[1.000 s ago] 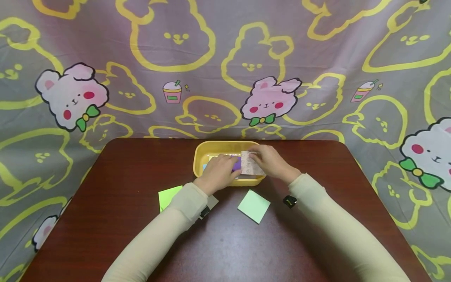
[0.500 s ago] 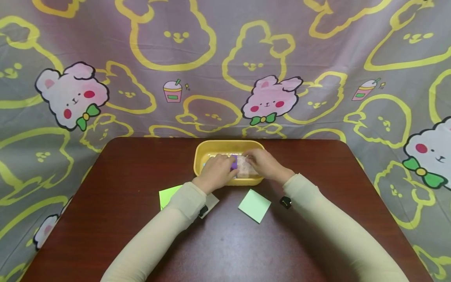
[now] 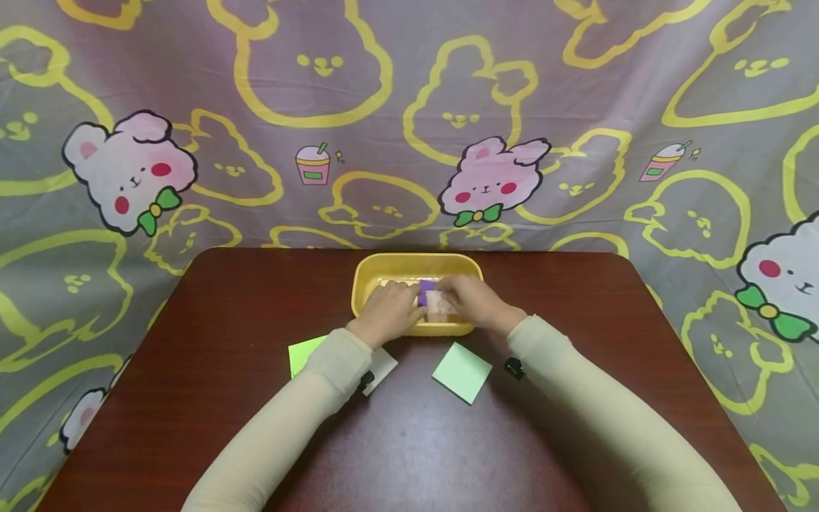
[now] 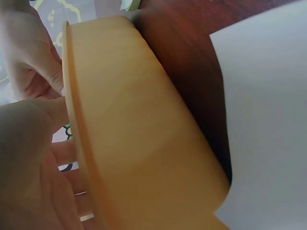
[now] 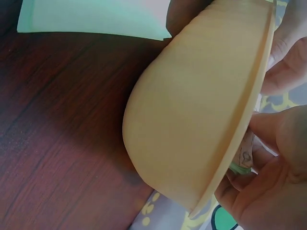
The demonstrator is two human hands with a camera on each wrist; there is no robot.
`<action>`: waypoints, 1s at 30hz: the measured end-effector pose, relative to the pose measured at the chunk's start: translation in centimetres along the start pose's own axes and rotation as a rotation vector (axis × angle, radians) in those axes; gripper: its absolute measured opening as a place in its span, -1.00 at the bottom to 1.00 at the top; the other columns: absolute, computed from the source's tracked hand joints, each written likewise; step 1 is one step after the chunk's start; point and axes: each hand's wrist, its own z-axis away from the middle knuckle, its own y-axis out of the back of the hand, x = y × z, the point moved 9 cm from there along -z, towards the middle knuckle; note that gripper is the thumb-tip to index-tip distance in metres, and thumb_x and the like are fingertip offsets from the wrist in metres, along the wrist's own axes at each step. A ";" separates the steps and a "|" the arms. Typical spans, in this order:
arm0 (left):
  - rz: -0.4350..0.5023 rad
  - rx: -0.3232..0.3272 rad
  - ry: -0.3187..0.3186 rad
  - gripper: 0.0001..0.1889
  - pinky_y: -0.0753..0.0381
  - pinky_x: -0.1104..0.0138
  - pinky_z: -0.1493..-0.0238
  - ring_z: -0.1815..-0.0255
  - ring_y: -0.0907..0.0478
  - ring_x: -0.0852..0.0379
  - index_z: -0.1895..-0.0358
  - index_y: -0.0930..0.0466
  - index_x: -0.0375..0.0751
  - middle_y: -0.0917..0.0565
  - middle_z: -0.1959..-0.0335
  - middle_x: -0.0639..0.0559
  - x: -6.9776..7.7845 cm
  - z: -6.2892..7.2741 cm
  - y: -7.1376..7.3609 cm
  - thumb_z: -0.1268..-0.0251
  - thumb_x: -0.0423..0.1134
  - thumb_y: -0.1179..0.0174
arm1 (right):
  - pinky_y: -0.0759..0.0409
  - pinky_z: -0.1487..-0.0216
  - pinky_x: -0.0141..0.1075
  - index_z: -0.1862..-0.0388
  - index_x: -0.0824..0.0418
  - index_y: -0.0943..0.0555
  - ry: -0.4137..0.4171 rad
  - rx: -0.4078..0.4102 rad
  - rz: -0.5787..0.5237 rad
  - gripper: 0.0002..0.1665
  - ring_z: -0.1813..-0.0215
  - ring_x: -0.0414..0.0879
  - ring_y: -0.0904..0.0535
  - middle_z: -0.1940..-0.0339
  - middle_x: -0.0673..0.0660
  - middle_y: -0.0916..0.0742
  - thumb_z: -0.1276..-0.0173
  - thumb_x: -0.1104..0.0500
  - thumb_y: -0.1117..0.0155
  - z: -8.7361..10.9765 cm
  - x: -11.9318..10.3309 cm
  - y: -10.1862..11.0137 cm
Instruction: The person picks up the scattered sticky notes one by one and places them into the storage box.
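Observation:
A yellow plastic basket stands near the table's far edge, and both hands reach into it. My right hand grips a pale patterned note pad over the basket's right half. In the right wrist view, fingers and thumb close round this printed pad behind the rim, with a green edge below it. My left hand is over the left half, its fingertips inside and beside a purple pad; I cannot tell whether it holds anything. From the left wrist, the basket's wall hides part of those fingers.
On the brown table, a mint-green sticky note pad lies just in front of the basket. A lime-green pad and a whitish pad lie partly under the left forearm. A patterned curtain hangs behind the table.
My right hand has moved left and down into the basket with the patterned pad, which now overlaps the purple pad's lower part. My left hand has shifted only slightly leftward.

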 end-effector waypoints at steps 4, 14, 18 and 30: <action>-0.005 -0.007 0.007 -0.72 -0.61 0.01 0.25 0.23 -0.67 -0.14 0.27 -0.60 -0.18 -0.69 0.40 -0.09 -0.2 0.0 -0.3 -0.42 -0.01 -0.24 | -0.65 -0.10 -0.03 0.00 0.33 -0.72 -0.027 -0.013 0.012 -0.74 0.01 0.07 -0.72 0.08 0.22 -0.81 -0.48 0.35 -0.12 -0.1 0.2 -0.2; 0.005 -0.025 0.025 -0.67 -0.63 -0.01 0.18 0.18 -0.68 -0.16 0.13 -0.66 -0.25 -0.72 0.33 -0.14 -0.3 0.1 -0.4 -0.42 0.00 -0.25 | -0.62 -0.23 0.02 -0.20 0.35 -0.63 -0.093 -0.065 -0.007 -0.58 -0.14 0.11 -0.71 -0.08 0.26 -0.78 -0.49 0.14 -0.21 -0.2 0.7 -1.0; 0.025 -0.029 0.036 -0.62 -0.63 -0.04 0.11 0.11 -0.67 -0.19 0.02 -0.67 -0.29 -0.74 0.26 -0.17 -0.5 0.1 -0.3 -0.42 0.00 -0.25 | -0.59 -0.27 0.03 -0.24 0.33 -0.60 -0.097 -0.069 0.010 -0.54 -0.15 0.12 -0.69 -0.11 0.25 -0.77 -0.47 0.11 -0.23 -0.3 0.8 -1.2; 0.039 -0.019 0.029 -0.60 -0.63 -0.06 0.06 0.06 -0.68 -0.22 -0.06 -0.65 -0.30 -0.76 0.16 -0.20 -0.4 0.0 -0.2 -0.42 -0.02 -0.25 | -0.58 -0.25 0.04 -0.34 0.37 -0.49 -0.095 -0.111 0.023 -0.44 -0.07 0.10 -0.67 -0.10 0.27 -0.75 -0.48 0.08 -0.22 -0.2 0.7 -1.3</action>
